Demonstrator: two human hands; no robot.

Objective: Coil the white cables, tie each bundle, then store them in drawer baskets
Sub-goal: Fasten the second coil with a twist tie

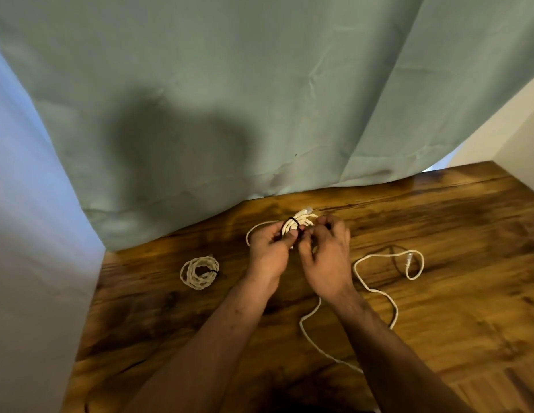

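Both my hands hold a coiled white cable bundle (pixel 298 223) above the far middle of the wooden table (pixel 438 234). My left hand (pixel 267 248) grips the coil, and a black tie (pixel 295 222) runs around it. My right hand (pixel 327 257) pinches the tie's end beside the coil. A loose strand curves out to the left of my left hand. A second white coil (pixel 199 272), bound with a dark tie, lies flat on the table at left. A loose white cable (pixel 379 290) snakes over the table at right, its plug (pixel 408 259) near the far loop.
A pale green curtain (pixel 230 99) hangs right behind the table and drapes onto its far edge. A light wall (pixel 27 234) borders the table's left side and a white wall corner (pixel 504 138) stands at the far right.
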